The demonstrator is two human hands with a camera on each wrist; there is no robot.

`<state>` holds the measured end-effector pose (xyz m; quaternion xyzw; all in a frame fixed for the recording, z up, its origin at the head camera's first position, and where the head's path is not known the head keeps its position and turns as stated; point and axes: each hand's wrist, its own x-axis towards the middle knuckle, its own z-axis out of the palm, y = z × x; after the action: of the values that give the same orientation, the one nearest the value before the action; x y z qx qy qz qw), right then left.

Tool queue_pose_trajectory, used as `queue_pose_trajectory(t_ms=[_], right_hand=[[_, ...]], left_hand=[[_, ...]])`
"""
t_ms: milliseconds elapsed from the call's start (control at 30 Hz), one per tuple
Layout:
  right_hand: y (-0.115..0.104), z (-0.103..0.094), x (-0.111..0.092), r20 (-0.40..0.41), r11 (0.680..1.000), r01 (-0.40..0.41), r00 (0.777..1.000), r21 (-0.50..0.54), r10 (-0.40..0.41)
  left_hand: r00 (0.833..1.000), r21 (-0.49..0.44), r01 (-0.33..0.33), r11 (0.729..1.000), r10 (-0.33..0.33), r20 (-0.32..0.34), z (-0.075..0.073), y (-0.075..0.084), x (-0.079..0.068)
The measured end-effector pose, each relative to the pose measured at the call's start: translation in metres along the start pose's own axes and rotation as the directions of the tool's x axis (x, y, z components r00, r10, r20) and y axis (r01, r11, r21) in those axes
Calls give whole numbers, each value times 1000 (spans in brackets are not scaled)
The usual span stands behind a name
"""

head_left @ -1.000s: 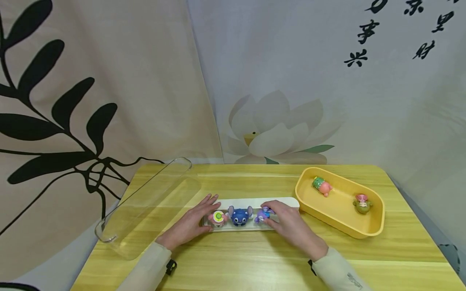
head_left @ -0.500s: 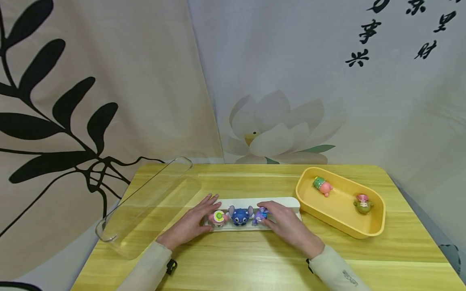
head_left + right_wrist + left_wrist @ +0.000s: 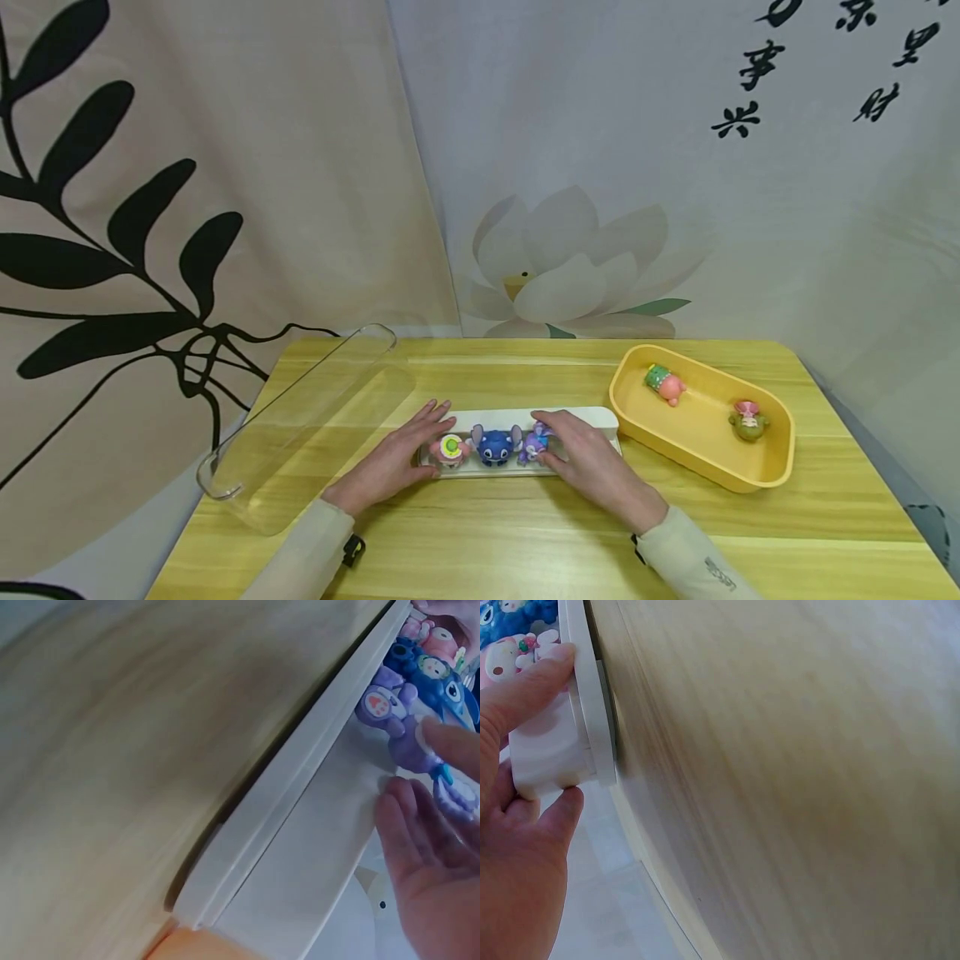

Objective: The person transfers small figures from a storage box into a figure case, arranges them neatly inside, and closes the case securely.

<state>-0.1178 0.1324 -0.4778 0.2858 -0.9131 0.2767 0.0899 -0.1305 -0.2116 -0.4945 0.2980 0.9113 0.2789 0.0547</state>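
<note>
A long white display base (image 3: 495, 417) lies on the table with three small figurines in a row on it. At its left end is a pink figurine with a green and yellow round top (image 3: 450, 449), beside a blue big-eared figurine (image 3: 495, 447). My left hand (image 3: 390, 467) grips the base's left end, thumb on the front side and fingers round the end in the left wrist view. My right hand (image 3: 596, 467) holds a purple figurine (image 3: 412, 742) close to the blue one. The thumb is against its body; part of the figurine is hidden by the fingers.
At the right stands a yellow tray (image 3: 708, 473) holding a pink and green figurine (image 3: 665, 384) and an olive figurine with a pink top (image 3: 747, 421). A clear plastic cover (image 3: 300, 433) lies slanted at the table's left edge. A curtain hangs behind the table.
My right hand has moved slightly left along the base, bringing the purple figurine closer to the blue one and turning it a little. The left hand has stayed in place.
</note>
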Motion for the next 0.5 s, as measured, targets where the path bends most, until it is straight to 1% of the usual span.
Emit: queue_pose_trajectory(t_ms=[200,367,433,500], right_hand=[[5,-12,-8,-80,1000,-11,997,-18,9],[12,-26,-16,-140,996,14,990,-86,-26],[15,-32,-21,-150,993,11,988,-122,-30],[19,-37,-25,-148,987,-8,989,-158,-16]], left_hand=[[1000,-6,3,1000,-3,-2,1,-1,1],[1000,1,4,1000,-4,0,1,0,2],[1000,3,4,1000,-4,0,1,0,2],[1000,5,1,1000,-1,-2,1,0,2]])
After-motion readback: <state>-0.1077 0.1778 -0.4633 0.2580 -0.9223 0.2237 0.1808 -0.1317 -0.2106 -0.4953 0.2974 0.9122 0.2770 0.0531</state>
